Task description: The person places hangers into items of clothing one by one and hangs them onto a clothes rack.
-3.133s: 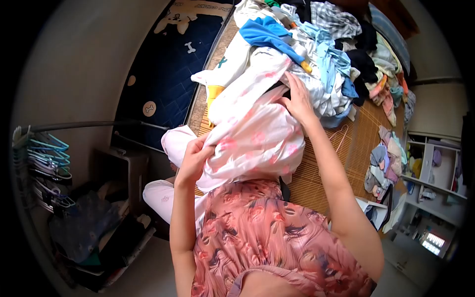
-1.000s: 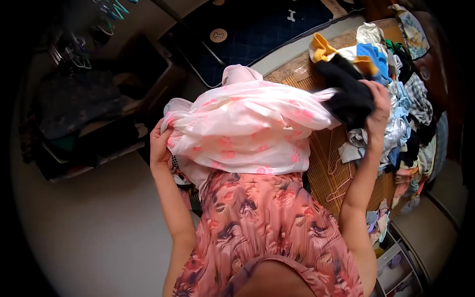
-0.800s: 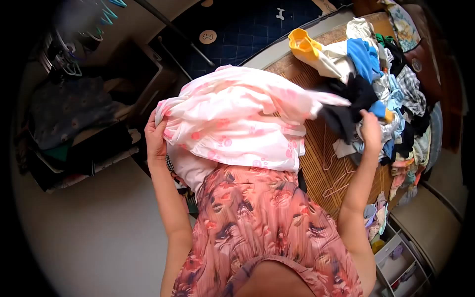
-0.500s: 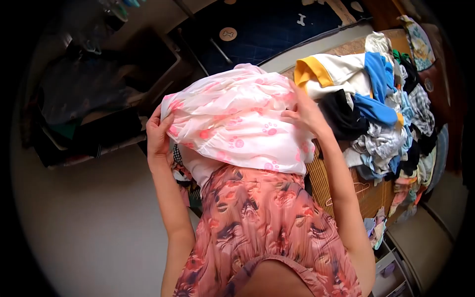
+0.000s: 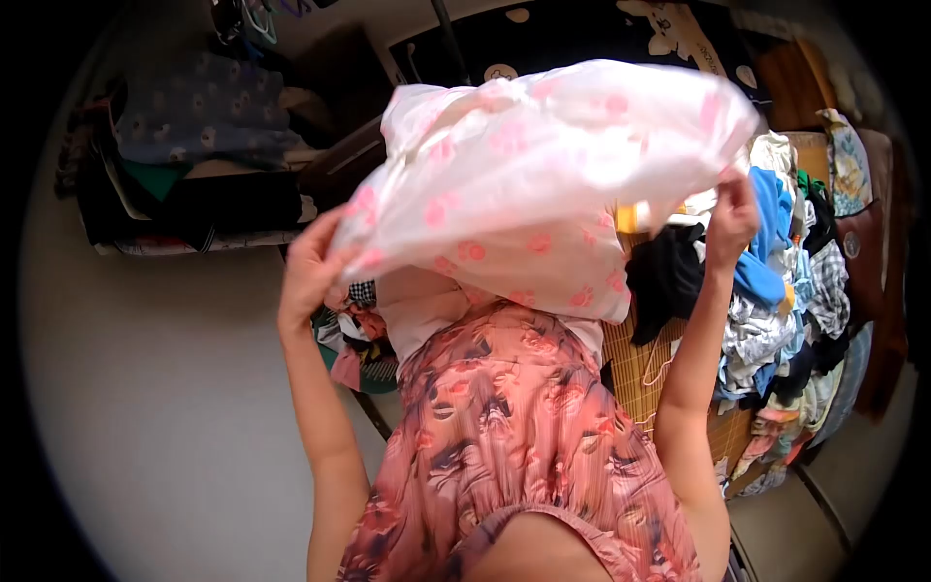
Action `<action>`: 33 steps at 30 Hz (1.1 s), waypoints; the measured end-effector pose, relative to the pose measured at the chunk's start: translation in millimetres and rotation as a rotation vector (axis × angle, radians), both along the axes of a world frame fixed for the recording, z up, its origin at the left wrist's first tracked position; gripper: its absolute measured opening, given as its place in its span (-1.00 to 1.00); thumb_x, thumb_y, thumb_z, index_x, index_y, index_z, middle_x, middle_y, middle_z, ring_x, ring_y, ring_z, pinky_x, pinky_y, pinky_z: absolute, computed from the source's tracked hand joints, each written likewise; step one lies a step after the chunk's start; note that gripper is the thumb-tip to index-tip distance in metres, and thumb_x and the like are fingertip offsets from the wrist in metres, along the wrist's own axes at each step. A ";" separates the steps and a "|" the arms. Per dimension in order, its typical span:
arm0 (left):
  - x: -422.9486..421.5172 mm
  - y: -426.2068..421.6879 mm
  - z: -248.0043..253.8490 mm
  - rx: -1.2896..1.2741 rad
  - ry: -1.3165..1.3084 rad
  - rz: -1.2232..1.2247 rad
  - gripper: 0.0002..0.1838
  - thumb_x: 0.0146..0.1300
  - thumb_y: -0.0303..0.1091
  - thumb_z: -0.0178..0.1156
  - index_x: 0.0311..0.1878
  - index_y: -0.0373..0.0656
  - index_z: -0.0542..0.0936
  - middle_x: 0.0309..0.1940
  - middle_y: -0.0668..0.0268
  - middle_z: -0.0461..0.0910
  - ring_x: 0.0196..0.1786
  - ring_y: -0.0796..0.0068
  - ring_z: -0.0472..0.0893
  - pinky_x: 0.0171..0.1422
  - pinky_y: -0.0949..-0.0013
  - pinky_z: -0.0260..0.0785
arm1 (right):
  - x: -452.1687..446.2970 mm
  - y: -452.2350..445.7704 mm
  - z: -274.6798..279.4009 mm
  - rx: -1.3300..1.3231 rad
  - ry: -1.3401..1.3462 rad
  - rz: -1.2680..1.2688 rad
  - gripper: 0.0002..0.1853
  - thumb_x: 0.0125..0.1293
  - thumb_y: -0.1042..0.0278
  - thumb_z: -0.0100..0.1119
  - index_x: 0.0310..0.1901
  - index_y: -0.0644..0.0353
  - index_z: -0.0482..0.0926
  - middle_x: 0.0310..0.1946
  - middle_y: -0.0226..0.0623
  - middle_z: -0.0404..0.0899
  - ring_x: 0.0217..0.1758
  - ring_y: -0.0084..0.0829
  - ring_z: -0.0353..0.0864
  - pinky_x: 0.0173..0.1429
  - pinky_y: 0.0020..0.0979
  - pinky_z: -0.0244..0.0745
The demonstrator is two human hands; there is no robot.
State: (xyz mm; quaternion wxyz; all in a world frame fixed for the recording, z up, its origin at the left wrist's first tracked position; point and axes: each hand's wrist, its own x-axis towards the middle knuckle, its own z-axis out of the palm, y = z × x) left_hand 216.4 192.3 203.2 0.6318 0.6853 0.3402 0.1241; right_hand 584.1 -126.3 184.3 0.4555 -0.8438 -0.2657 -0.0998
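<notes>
hanging between grey floor (image 5: 165, 407) and slatted mat (image 5: 626, 354), pink-printed cloth (image 5: 553, 136) spreads wide.

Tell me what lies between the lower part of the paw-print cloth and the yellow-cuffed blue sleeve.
In the head view, a black garment lies between the paw-print cloth and the blue sleeve; the right forearm also passes there.

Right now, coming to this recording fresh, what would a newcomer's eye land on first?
Probably the white cloth with pink paw prints, stretched between the left hand and the right hand across the upper middle, partly blurred. Next, likely the heap of mixed clothes at the picture's right, where a bright blue garment stands out. The reddish floral dress fills the lower middle.
</notes>
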 end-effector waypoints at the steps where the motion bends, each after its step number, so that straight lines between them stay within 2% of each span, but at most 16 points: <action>1: -11.8 -1.3 -12.1 -0.014 0.218 -0.093 -0.55 0.11 -0.48 0.27 0.11 -0.28 0.52 -0.16 0.33 0.65 -0.18 0.60 0.59 -0.06 0.50 0.42 | -6.6 -20.6 -8.5 -0.350 0.065 0.071 -0.86 0.28 0.57 0.08 -0.16 0.29 0.59 -0.41 -0.33 0.60 -0.32 -0.64 0.51 -0.20 -0.57 0.39; 3: -23.3 -8.5 -31.1 0.124 0.417 -0.228 -0.54 0.10 -0.38 0.30 0.08 -0.33 0.52 -0.20 0.33 0.63 -0.18 0.64 0.57 -0.07 0.52 0.43 | -30.6 -49.9 -37.7 -0.518 0.431 0.112 -0.88 0.23 0.53 0.08 -0.23 0.23 0.58 -0.55 -0.23 0.53 -0.48 -0.46 0.55 -0.31 -0.41 0.40; 7: -35.3 -14.7 -51.4 0.065 0.519 -0.290 -0.54 0.09 -0.32 0.30 0.06 -0.32 0.54 -0.31 0.35 0.64 -0.32 0.68 0.55 -0.25 0.53 0.43 | -67.1 -66.3 -52.6 -0.699 0.514 0.102 -0.91 0.19 0.48 0.14 -0.26 0.21 0.58 -0.59 -0.23 0.54 -0.53 -0.41 0.54 -0.34 -0.36 0.40; 10: -26.4 -18.1 -42.6 -0.057 0.603 -0.264 -0.58 0.10 -0.33 0.28 0.03 -0.33 0.55 -0.34 0.38 0.63 -0.39 0.74 0.51 -0.35 0.56 0.39 | -71.5 -63.9 -50.9 -0.781 0.376 0.108 -0.85 0.17 0.46 0.19 -0.20 0.18 0.56 -0.47 -0.20 0.57 -0.39 -0.29 0.59 -0.25 -0.30 0.44; 16: -0.3 -40.3 -26.4 -0.105 0.282 -0.204 -0.63 0.12 -0.32 0.26 -0.02 -0.32 0.58 -0.38 0.35 0.63 -0.53 0.72 0.52 -0.46 0.50 0.40 | -90.5 -20.5 -20.9 -0.607 0.230 0.138 -0.61 0.13 0.51 0.24 0.03 0.24 0.43 -0.11 -0.13 0.50 -0.24 -0.21 0.57 -0.12 -0.27 0.47; 19: 13.9 -47.0 -5.2 0.088 0.549 -0.409 -0.60 0.15 -0.28 0.17 0.04 -0.25 0.55 -0.38 0.16 0.65 -0.38 0.48 0.61 -0.20 0.42 0.43 | -97.8 -13.1 -20.0 -0.612 0.361 0.229 -0.40 -0.05 0.56 0.34 0.11 0.18 0.40 0.03 -0.11 0.44 -0.01 -0.13 0.50 0.05 -0.27 0.43; 20: 6.1 -46.8 -16.1 0.071 0.506 -0.337 -0.61 0.15 -0.30 0.16 0.03 -0.26 0.54 -0.34 0.09 0.64 -0.35 0.38 0.62 -0.18 0.39 0.42 | -97.9 -10.3 -19.5 -0.645 0.126 0.251 -0.32 -0.15 0.58 0.37 0.12 0.12 0.40 0.07 -0.12 0.43 0.15 -0.10 0.40 0.16 -0.27 0.36; 21: -0.5 -43.9 -25.2 0.149 0.484 -0.248 -0.62 0.15 -0.32 0.14 0.03 -0.26 0.54 -0.35 0.08 0.64 -0.35 0.32 0.62 -0.16 0.36 0.43 | -95.3 -10.4 -23.3 -0.764 0.006 0.230 -0.43 -0.09 0.59 0.30 0.06 0.11 0.47 0.15 -0.14 0.39 0.25 -0.08 0.29 0.25 -0.25 0.29; 23: -8.5 -38.0 -36.2 0.302 0.442 -0.067 -0.63 0.17 -0.34 0.10 0.03 -0.27 0.53 -0.36 0.08 0.64 -0.34 0.20 0.62 -0.13 0.32 0.44 | -79.6 -32.2 -58.7 -0.817 -0.226 0.247 -0.62 0.05 0.58 0.18 -0.03 0.18 0.53 0.02 -0.14 0.50 0.09 -0.11 0.47 0.10 -0.29 0.40; 24: -4.6 -36.0 -31.6 0.497 0.635 -0.041 -0.61 0.16 -0.39 0.08 0.08 -0.26 0.50 -0.17 0.06 0.61 -0.13 0.06 0.58 0.06 0.21 0.39 | -81.9 -30.6 -54.1 -0.679 -0.009 0.194 -0.68 0.09 0.58 0.13 -0.06 0.20 0.54 -0.07 -0.15 0.53 -0.01 -0.16 0.51 0.03 -0.32 0.42; 26: 9.6 -39.5 -32.0 0.801 0.497 -0.098 -0.58 0.15 -0.41 0.09 0.11 -0.25 0.47 -0.01 0.04 0.53 0.02 0.05 0.50 0.18 0.14 0.31 | -86.5 -21.1 -45.8 -0.378 0.404 0.099 -0.77 0.19 0.56 0.03 -0.11 0.24 0.55 -0.24 -0.16 0.59 -0.21 -0.25 0.60 -0.13 -0.39 0.46; 27: 17.5 -42.3 -32.5 0.952 0.423 -0.127 -0.57 0.15 -0.42 0.09 0.13 -0.25 0.46 0.08 0.04 0.49 0.10 0.04 0.46 0.24 0.11 0.26 | -90.3 -11.8 -34.3 -0.276 0.659 0.051 -0.79 0.26 0.55 -0.05 -0.10 0.26 0.53 -0.45 -0.22 0.57 -0.45 -0.38 0.56 -0.30 -0.45 0.42; 29: 39.2 -58.3 -26.8 0.544 0.224 -0.361 -0.35 0.08 -0.28 0.28 0.26 -0.24 0.36 0.29 0.08 0.31 0.31 0.03 0.30 0.39 0.15 0.13 | -106.1 5.3 -30.0 0.021 0.768 0.239 -0.79 0.30 0.50 -0.07 -0.07 0.26 0.50 -0.40 -0.20 0.54 -0.36 -0.45 0.54 -0.24 -0.44 0.41; 31: 67.0 -89.8 -21.1 0.309 0.003 -0.534 0.10 -0.14 -0.22 0.47 0.46 -0.17 0.04 0.44 0.04 0.05 0.50 0.12 0.04 0.52 0.24 -0.04 | -137.4 35.8 9.5 -0.035 0.839 0.453 -0.76 0.32 0.44 -0.03 0.00 0.28 0.46 -0.31 -0.15 0.55 -0.29 -0.41 0.54 -0.18 -0.43 0.41; 32: 76.7 -106.3 -14.8 0.311 -0.028 -0.498 0.13 -0.15 -0.26 0.48 0.46 -0.17 -0.01 0.46 0.00 -0.04 0.52 0.17 -0.04 0.53 0.24 -0.07 | -156.4 47.9 14.9 0.017 0.726 0.568 -0.74 0.30 0.44 0.01 0.00 0.29 0.45 -0.28 -0.15 0.55 -0.25 -0.39 0.55 -0.14 -0.44 0.42; 33: 69.6 -111.1 -34.9 0.227 -0.127 -0.467 0.02 -0.08 -0.31 0.44 0.43 -0.22 0.08 0.42 -0.01 0.08 0.47 0.15 0.11 0.49 0.22 0.03 | -169.2 57.9 19.2 0.067 0.611 0.680 -0.72 0.29 0.43 0.06 0.01 0.30 0.43 -0.25 -0.14 0.56 -0.20 -0.36 0.57 -0.09 -0.46 0.43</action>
